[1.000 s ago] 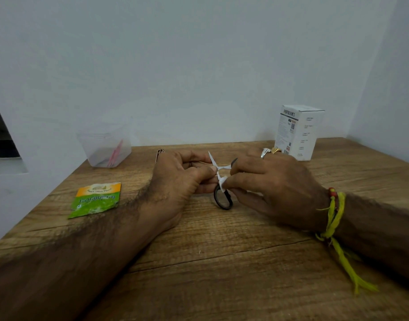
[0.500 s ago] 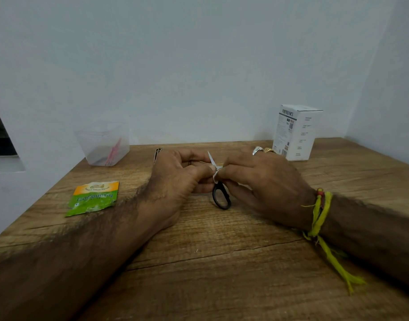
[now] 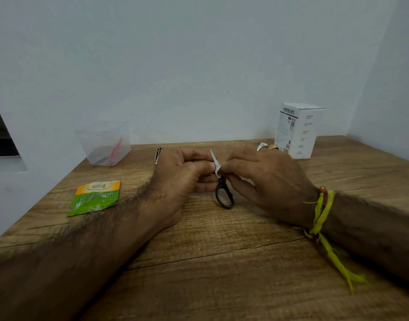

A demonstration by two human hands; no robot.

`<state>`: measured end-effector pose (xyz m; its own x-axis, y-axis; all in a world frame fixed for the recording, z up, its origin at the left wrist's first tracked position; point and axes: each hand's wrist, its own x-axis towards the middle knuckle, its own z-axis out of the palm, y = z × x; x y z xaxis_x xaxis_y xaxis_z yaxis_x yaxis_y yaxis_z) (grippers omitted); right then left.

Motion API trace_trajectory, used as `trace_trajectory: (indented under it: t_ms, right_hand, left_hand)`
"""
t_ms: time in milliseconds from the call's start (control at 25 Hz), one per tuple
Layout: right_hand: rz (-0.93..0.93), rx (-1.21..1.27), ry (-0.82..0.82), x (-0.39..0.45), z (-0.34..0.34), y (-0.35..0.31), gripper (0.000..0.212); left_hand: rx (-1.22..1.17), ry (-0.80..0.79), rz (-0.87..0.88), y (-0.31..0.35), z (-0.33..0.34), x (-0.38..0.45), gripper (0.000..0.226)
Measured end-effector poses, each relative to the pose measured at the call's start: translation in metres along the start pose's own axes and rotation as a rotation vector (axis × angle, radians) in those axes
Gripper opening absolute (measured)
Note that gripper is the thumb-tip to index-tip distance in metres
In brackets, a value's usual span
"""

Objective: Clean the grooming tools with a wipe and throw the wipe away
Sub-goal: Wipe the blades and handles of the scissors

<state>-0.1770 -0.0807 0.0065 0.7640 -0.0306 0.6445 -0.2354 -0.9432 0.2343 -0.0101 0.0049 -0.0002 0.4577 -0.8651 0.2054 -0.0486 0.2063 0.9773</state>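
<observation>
Small scissors with black handle loops stand blades-up over the middle of the wooden table. The blades are together, and only one thin tip shows above my fingers. My left hand pinches a small white wipe against the blades near the pivot. From the other side, my right hand grips the scissors at the same spot, and part of the handle is hidden behind its fingers. A metal nail clipper lies on the table just behind my left hand.
A torn green and orange sachet lies to the left of my left forearm. A clear plastic tub with a pink item inside stands at the back left by the wall. A white carton stands at the back right.
The scissor blades, spread apart a second ago, have come together. My right hand has shifted slightly left, and both fingertips now meet at the pivot.
</observation>
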Motion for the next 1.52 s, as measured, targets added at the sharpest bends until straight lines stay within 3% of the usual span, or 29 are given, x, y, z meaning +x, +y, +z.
trace_trajectory:
  t_ms: [440, 640, 800, 1280, 1520]
  right_hand:
    - [0.085, 0.179, -0.026, -0.002, -0.002, -0.001, 0.009]
    - [0.329, 0.470, 0.223, -0.004, -0.005, 0.004, 0.007]
    - [0.465, 0.520, 0.330, -0.003, -0.004, 0.004, 0.008]
    - [0.508, 0.596, 0.179, -0.005, -0.003, 0.010, 0.009]
    - [0.512, 0.639, 0.121, -0.005, -0.004, 0.008, 0.007]
  left_hand:
    - [-0.016, -0.005, 0.005, -0.002, -0.001, 0.001, 0.013]
    - [-0.044, 0.004, 0.000, -0.005, -0.001, 0.004, 0.014]
    - [-0.043, 0.015, 0.017, -0.004, -0.001, 0.003, 0.016]
    - [-0.001, -0.124, 0.048, 0.002, 0.001, -0.004, 0.021]
    - [0.132, -0.195, 0.149, 0.000, 0.000, -0.006, 0.056]
